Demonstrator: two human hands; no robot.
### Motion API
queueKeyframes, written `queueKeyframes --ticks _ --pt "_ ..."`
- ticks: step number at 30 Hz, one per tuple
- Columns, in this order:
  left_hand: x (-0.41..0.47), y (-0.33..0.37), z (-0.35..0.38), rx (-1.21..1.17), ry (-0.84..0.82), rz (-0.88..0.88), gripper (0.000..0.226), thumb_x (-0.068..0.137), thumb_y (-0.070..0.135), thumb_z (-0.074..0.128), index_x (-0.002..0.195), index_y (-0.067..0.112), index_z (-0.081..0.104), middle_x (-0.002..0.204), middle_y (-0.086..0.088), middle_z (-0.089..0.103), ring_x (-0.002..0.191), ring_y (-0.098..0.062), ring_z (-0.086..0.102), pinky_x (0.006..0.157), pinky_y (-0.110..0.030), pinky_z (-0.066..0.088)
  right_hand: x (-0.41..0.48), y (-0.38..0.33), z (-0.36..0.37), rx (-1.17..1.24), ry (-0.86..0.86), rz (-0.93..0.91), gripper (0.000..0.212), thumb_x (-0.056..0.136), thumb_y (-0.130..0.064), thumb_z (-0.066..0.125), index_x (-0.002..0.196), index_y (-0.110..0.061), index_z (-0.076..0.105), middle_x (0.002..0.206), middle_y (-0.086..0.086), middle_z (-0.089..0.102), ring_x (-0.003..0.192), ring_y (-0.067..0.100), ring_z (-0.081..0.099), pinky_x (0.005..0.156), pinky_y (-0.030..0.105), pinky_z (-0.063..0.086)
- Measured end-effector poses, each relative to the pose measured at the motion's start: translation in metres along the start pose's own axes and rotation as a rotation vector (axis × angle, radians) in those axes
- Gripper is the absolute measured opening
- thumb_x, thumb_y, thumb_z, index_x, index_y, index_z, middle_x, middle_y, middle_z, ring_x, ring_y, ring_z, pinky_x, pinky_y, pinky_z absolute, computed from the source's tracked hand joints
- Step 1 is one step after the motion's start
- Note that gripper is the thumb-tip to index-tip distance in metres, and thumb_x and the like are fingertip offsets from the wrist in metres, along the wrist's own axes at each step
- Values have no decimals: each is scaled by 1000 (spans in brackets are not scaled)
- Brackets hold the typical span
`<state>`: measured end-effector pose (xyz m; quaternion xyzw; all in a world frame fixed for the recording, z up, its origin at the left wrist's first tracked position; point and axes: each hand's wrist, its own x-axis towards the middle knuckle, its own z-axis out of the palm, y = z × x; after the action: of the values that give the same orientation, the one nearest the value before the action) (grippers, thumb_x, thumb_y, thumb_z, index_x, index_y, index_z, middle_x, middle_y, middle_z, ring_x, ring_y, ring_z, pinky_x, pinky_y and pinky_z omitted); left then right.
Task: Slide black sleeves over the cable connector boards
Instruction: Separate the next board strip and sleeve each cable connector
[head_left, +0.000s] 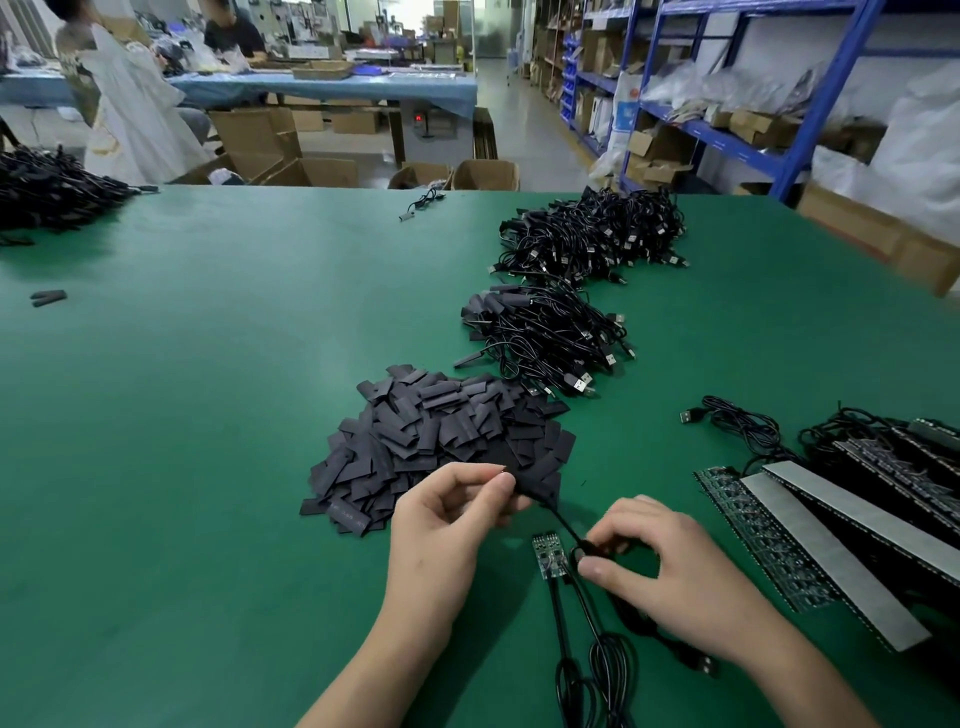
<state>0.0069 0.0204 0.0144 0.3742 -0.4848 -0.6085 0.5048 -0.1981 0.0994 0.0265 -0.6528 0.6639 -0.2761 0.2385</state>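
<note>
A green work table is filling the foreground. Beyond its far edge, open cardboard boxes are standing on a grey floor, which is reflecting even overhead light. Blue steel shelving is running along the right side, carrying shelf cartons and pale bags. At the back left, a person is sitting behind a blue-covered table.

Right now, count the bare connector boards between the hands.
1: the bare board lies on the green mat between them; the sleeve in the left hand may hide another.
</note>
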Motion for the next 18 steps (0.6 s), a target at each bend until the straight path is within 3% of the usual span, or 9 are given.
queueKeyframes --ticks 3,5,7,9,11,13,16,18 --pt "1 1 -2 56 -41 -7 13 89 13 76 101 8 74 89 -10 79 88 -24 77 78 -25 59 0 1 2 32 33 77 11 92 -34 74 82 -33 71 85 -19 70 83 3 63 71 12 44" --pt "2 -1 -3 236 -83 20 21 90 16 77 110 19 74 96 3 78 91 -16 74 83 -26 58 3 1 -1 119 107 126 12 96 -31 69 84 -32 70 81 -16 75 73 0 68 68 16 49" --pt "2 -3 -7 599 -156 117 34 87 35 79 120 32 70 103 16 71 95 -4 66 85 -20 53 10 0 -8 186 210 146 14 100 -25 66 86 -26 67 79 -9 77 72 6 73 73 29 57" --pt "0 -3 -7 961 -311 200 56 82 66 70 129 38 65 110 23 55 105 1 55 92 -20 47 24 -4 -18 199 289 151 15 101 -23 64 87 -22 65 76 -5 76 63 12 74 67 35 60" --pt "-2 -4 -6 1159 -399 230 73 76 85 56 133 39 62 113 22 46 112 0 46 99 -24 43 49 -12 -31 110 336 131 16 102 -28 62 86 -26 63 74 -9 75 53 11 71 55 28 55" --pt "-5 -6 -6 1222 -414 242 77 72 89 52 132 41 62 112 22 44 114 -1 42 100 -23 39 87 -24 -50 -1 388 91 15 102 -32 60 88 -28 63 73 -9 74 47 10 67 49 24 51" --pt "-6 -6 -7 1216 -432 249 71 73 85 58 129 42 61 112 22 44 113 -1 42 98 -23 38 156 -47 -83 -151 439 39 13 104 -33 59 101 -22 66 78 -3 73 57 13 69 65 38 62" --pt "-5 -6 -7 1184 -449 245 63 75 78 66 126 41 61 113 22 46 111 0 43 97 -23 38 194 -63 -102 -256 421 74 26 104 -39 58 117 -17 65 97 1 73 84 23 71 81 45 60"
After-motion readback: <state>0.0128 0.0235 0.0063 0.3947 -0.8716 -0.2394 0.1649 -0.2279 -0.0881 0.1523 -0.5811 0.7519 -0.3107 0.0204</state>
